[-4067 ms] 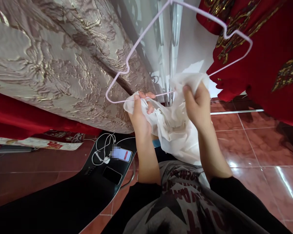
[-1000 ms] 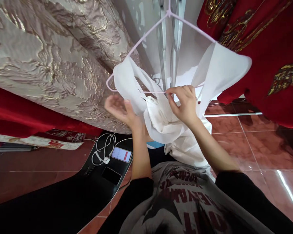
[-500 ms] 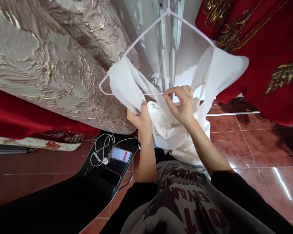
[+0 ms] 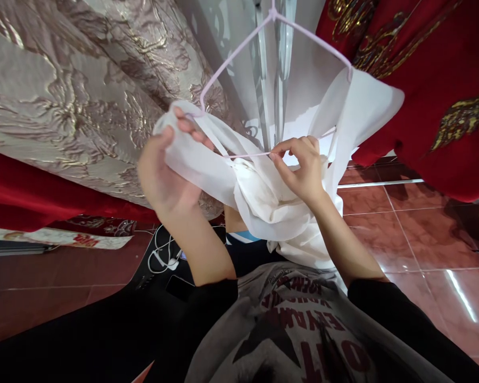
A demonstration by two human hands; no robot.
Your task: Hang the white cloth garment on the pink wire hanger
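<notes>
A pale pink hanger (image 4: pixel 236 51) hangs in front of me with a sheer white garment (image 4: pixel 377 103) draped over both its ends. My right hand (image 4: pixel 301 165) pinches the hanger's thin lower bar between thumb and index finger. At the garment's left shoulder, my left hand (image 4: pixel 170 167) has the fabric between its thumb and fingers, partly behind the sheer cloth and slightly blurred. That shoulder cloth covers the hanger's left corner. Below the bar the garment's body bunches in white folds down toward my lap.
A pinkish embossed curtain (image 4: pixel 83 106) hangs at left, red cloth with gold sequins (image 4: pixel 423 96) at right. A black bench (image 4: pixel 83 324) at lower left carries white earphones or a cable (image 4: pixel 159 260) and a dark phone (image 4: pixel 179 287). The floor (image 4: pixel 431 229) is red tile.
My left hand has moved up and left from the garment's inner edge to its left shoulder, spreading the cloth outward over the hanger's corner. My right hand keeps pinching the bar.
</notes>
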